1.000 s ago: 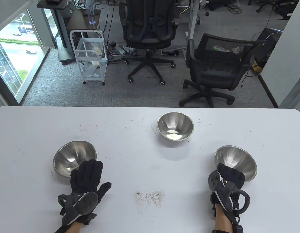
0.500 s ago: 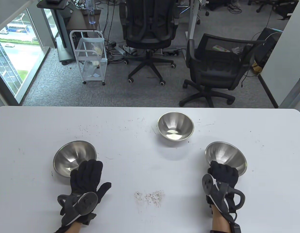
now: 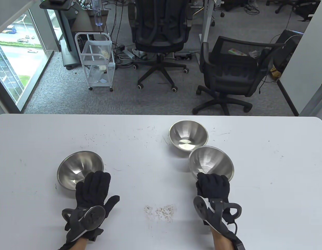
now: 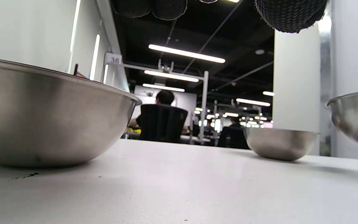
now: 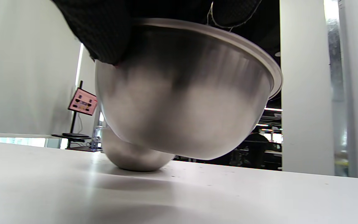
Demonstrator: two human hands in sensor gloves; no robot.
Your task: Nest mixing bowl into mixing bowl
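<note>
Three steel mixing bowls are in view. My right hand (image 3: 212, 183) grips the near rim of one bowl (image 3: 211, 162) and holds it off the table, close to the near right of the far bowl (image 3: 188, 135). The right wrist view shows the held bowl (image 5: 185, 102) lifted and tilted, with the far bowl (image 5: 135, 155) on the table behind it. My left hand (image 3: 93, 186) lies flat with fingers spread at the near edge of the left bowl (image 3: 80, 169). The left wrist view shows that bowl (image 4: 48, 115) close, the far bowl (image 4: 278, 143) and the held bowl (image 4: 356, 115).
The white table (image 3: 140, 169) carries a patch of crumbs (image 3: 161, 211) at the near middle and small specks further back. Beyond the far edge stand two office chairs (image 3: 161, 33) and a white cart (image 3: 98, 60).
My right hand has carried its bowl up and to the left, from the table's right side to just beside the far bowl. My left hand and the left bowl have not moved.
</note>
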